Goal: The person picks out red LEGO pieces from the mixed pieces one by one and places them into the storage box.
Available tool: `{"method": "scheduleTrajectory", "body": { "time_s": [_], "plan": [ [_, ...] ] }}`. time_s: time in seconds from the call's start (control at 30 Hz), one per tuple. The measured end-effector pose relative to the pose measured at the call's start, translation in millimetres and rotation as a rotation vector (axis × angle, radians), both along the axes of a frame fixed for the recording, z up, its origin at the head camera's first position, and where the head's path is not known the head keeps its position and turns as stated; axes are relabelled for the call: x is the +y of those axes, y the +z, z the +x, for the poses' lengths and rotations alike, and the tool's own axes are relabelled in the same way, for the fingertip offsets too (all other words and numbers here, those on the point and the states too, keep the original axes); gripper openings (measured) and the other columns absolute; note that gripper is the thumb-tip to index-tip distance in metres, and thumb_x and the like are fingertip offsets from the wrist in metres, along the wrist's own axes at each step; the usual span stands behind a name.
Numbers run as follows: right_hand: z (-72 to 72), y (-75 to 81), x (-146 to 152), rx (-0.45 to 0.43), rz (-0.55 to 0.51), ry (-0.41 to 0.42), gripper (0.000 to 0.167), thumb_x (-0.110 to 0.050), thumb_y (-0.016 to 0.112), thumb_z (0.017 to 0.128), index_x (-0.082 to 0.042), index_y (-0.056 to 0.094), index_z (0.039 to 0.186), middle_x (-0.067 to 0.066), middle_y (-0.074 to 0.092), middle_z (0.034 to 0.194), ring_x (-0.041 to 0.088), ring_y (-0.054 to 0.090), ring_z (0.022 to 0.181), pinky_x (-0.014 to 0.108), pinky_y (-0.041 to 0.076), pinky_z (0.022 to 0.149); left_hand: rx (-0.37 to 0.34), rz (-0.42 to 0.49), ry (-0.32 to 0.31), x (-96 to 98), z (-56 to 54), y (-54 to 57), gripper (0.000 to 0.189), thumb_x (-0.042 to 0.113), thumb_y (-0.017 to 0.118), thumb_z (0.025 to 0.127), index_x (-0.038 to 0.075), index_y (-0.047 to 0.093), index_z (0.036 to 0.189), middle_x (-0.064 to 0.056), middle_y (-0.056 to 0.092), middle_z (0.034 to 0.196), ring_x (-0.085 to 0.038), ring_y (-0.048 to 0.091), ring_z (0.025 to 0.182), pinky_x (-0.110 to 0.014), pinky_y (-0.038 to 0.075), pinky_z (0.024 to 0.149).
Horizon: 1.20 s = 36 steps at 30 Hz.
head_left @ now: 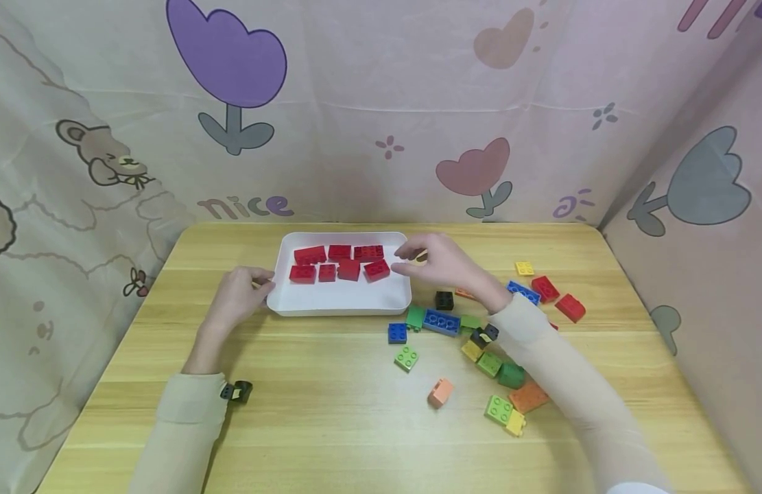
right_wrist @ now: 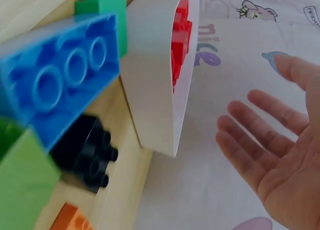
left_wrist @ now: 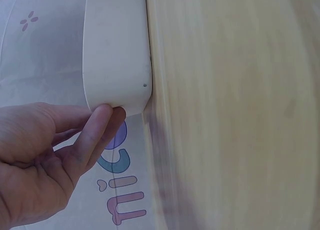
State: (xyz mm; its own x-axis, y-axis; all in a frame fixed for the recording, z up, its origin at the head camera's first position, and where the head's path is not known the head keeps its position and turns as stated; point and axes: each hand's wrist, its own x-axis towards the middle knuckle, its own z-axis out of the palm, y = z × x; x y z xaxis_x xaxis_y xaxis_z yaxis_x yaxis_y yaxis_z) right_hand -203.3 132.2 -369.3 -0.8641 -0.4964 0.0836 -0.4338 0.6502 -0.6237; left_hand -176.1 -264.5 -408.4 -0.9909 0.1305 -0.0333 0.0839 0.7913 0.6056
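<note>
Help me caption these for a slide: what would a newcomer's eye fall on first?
Probably the red bricks grouped in the white tray toward the back of the table. The left hand grips the tray's left end, and the right hand, empty, is at its right end. Next would come the mixed-colour loose bricks at right, then the purple tulip on the backdrop.

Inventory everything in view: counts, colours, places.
Rectangular plastic tray: 1, white, far table
Studded plastic bricks: 7, red, inside tray
Loose bricks: 2+, red, right
Bricks: 3, blue, right
Bricks: 6, green/lime, right
Bricks: 3, yellow, right
Bricks: 2, orange, right
Brick: 1, peach, right
Brick: 1, black, near tray
Wood-grain table: 1, yellowish, beneath
Printed fabric backdrop: 1, pale, behind
Wrist cameras: 2, black, cuffs
Sleeves: 2, beige, forearms
Left hand: 1, holding tray's left end
Right hand: 1, by tray's right end
</note>
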Motion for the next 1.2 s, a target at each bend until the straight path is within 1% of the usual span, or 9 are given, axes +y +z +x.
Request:
{"method": "scheduleTrajectory", "body": {
  "time_s": [0.1, 0.27, 0.47, 0.57, 0.73, 0.87, 0.97, 1.1, 1.2],
  "plan": [
    [2.5, 0.5, 9, -0.011, -0.008, 0.021, 0.037, -0.04, 0.076, 0.096, -0.012, 0.078, 0.121, 0.009, 0.079, 0.121, 0.023, 0.072, 0.11, 0.046, 0.063, 0.1, 0.005, -0.007, 0.0, -0.6, -0.8, -1.1, 0.031, 0.006, 0.064, 0.102, -0.012, 0.069, 0.127, -0.031, 0.075, 0.115, -0.025, 0.073, 0.082, -0.025, 0.059, 0.067],
    [7.0, 0.4, 23, -0.013, -0.021, 0.027, 0.041, -0.039, 0.077, 0.095, -0.01, 0.077, 0.123, 0.007, 0.079, 0.121, 0.024, 0.073, 0.111, 0.047, 0.063, 0.099, 0.01, -0.006, 0.002, -1.9, -1.4, -2.1, 0.031, 0.005, 0.064, 0.102, -0.012, 0.069, 0.127, -0.032, 0.075, 0.115, -0.026, 0.074, 0.082, -0.025, 0.059, 0.066],
    [14.1, 0.1, 40, 0.005, 0.017, 0.036, 0.044, -0.04, 0.078, 0.095, -0.008, 0.076, 0.125, 0.01, 0.077, 0.124, 0.027, 0.074, 0.111, 0.046, 0.064, 0.097, 0.013, -0.014, 0.006, -1.4, -1.0, -2.8, 0.031, 0.006, 0.063, 0.102, -0.012, 0.069, 0.127, -0.031, 0.075, 0.114, -0.025, 0.074, 0.08, -0.021, 0.057, 0.062],
    [18.8, 0.4, 48, 0.01, 0.039, 0.031, 0.046, -0.043, 0.079, 0.093, -0.01, 0.075, 0.126, 0.009, 0.076, 0.126, 0.026, 0.073, 0.112, 0.045, 0.064, 0.098, 0.011, -0.012, 0.004, -1.5, -1.6, -3.4, 0.031, 0.006, 0.063, 0.102, -0.012, 0.069, 0.127, -0.031, 0.075, 0.114, -0.026, 0.074, 0.081, -0.021, 0.058, 0.063],
    [24.9, -0.1, 59, 0.006, 0.025, 0.024, 0.046, -0.044, 0.08, 0.093, -0.015, 0.074, 0.128, 0.008, 0.075, 0.13, 0.024, 0.072, 0.114, 0.048, 0.063, 0.099, 0.005, -0.006, 0.005, -2.0, -2.0, -3.3, 0.031, 0.006, 0.063, 0.102, -0.013, 0.068, 0.127, -0.032, 0.074, 0.115, -0.027, 0.074, 0.082, -0.024, 0.06, 0.064],
    [29.3, -0.9, 66, 0.013, 0.005, 0.02, 0.044, -0.043, 0.08, 0.093, -0.018, 0.074, 0.128, 0.004, 0.076, 0.128, 0.023, 0.072, 0.113, 0.048, 0.063, 0.099, 0.009, -0.012, 0.006, -1.8, -1.8, -3.2, 0.031, 0.006, 0.063, 0.102, -0.012, 0.069, 0.127, -0.031, 0.075, 0.114, -0.026, 0.073, 0.081, -0.022, 0.058, 0.063],
    [32.0, -0.9, 72, 0.033, -0.022, 0.022, 0.041, -0.04, 0.081, 0.092, -0.018, 0.075, 0.126, 0.001, 0.077, 0.124, 0.023, 0.073, 0.111, 0.046, 0.063, 0.098, 0.01, -0.015, 0.008, -1.5, -1.9, -3.4, 0.031, 0.006, 0.063, 0.102, -0.011, 0.069, 0.127, -0.031, 0.075, 0.114, -0.026, 0.073, 0.081, -0.022, 0.057, 0.063],
    [35.4, -1.8, 80, 0.046, -0.054, 0.039, 0.039, -0.033, 0.082, 0.092, -0.015, 0.075, 0.126, 0.004, 0.078, 0.123, 0.029, 0.074, 0.109, 0.048, 0.064, 0.095, 0.005, -0.005, 0.005, -1.0, -1.8, -3.1, 0.031, 0.005, 0.064, 0.102, -0.012, 0.069, 0.127, -0.032, 0.074, 0.115, -0.03, 0.075, 0.085, -0.027, 0.062, 0.066],
    [39.3, -2.0, 87, 0.042, -0.052, 0.033, 0.04, -0.031, 0.083, 0.091, -0.015, 0.075, 0.127, 0.005, 0.077, 0.124, 0.027, 0.074, 0.109, 0.049, 0.064, 0.096, -0.003, 0.002, 0.004, -0.6, -1.6, -2.5, 0.031, 0.005, 0.064, 0.102, -0.013, 0.068, 0.128, -0.032, 0.074, 0.116, -0.031, 0.076, 0.087, -0.028, 0.063, 0.066]
  ]
}}
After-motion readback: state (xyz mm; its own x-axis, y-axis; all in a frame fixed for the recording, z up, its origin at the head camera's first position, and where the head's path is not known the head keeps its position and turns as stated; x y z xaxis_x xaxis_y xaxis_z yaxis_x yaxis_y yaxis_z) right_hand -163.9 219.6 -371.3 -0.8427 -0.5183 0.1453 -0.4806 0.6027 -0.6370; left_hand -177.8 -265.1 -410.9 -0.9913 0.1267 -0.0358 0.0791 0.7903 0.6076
